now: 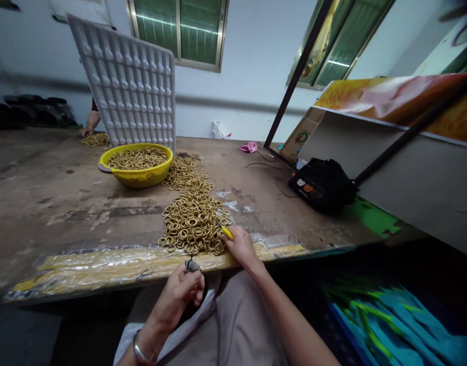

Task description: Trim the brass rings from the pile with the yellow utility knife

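A heap of brass-coloured rings (191, 218) spreads across the table towards its front edge. My right hand (241, 249) is closed around a small tool with a yellow handle (227, 233), whose dark tip reaches the right side of the heap. My left hand (180, 292) is just below the table edge, in front of the rings, with its fingers curled. A grey cover with a dark band (193, 265) sits at its index fingertip. Whatever lies between these fingers, if anything, is too small to make out.
A yellow basin (142, 176) full of rings stands behind the heap, before an upright grey plastic panel (130, 91). Beyond it, another person's hand (89, 129) is at a smaller pile. A black bag (323, 185) lies at right; turquoise items (401, 325) are below.
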`<action>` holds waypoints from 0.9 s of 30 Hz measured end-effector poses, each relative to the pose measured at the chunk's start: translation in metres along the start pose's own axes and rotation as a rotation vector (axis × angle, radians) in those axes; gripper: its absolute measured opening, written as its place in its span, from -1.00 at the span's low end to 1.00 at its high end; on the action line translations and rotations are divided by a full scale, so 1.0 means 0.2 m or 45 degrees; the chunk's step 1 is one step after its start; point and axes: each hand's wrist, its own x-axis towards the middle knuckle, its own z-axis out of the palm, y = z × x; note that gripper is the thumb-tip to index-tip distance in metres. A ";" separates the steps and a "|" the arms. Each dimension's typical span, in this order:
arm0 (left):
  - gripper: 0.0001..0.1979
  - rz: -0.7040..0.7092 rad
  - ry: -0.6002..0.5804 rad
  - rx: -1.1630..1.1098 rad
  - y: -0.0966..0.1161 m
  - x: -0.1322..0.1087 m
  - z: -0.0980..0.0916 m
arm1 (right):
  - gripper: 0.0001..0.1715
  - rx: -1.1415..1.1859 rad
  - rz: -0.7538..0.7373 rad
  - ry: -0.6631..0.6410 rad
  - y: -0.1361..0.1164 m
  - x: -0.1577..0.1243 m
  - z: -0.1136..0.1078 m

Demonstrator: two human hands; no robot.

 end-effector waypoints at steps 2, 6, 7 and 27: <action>-0.73 -0.082 -0.035 -0.115 -0.01 0.01 0.01 | -0.91 0.098 0.012 -0.010 0.01 0.03 0.01; -0.73 -0.159 -0.043 -0.226 -0.03 0.06 0.05 | -0.91 0.369 0.059 -0.023 0.06 0.11 0.02; -0.72 -0.154 -0.043 -0.210 -0.03 0.08 0.07 | -0.91 0.449 0.076 -0.007 0.06 0.13 0.01; -0.90 0.630 0.389 0.922 0.05 0.07 0.31 | -0.53 1.806 0.316 -0.771 -0.14 -0.17 -0.23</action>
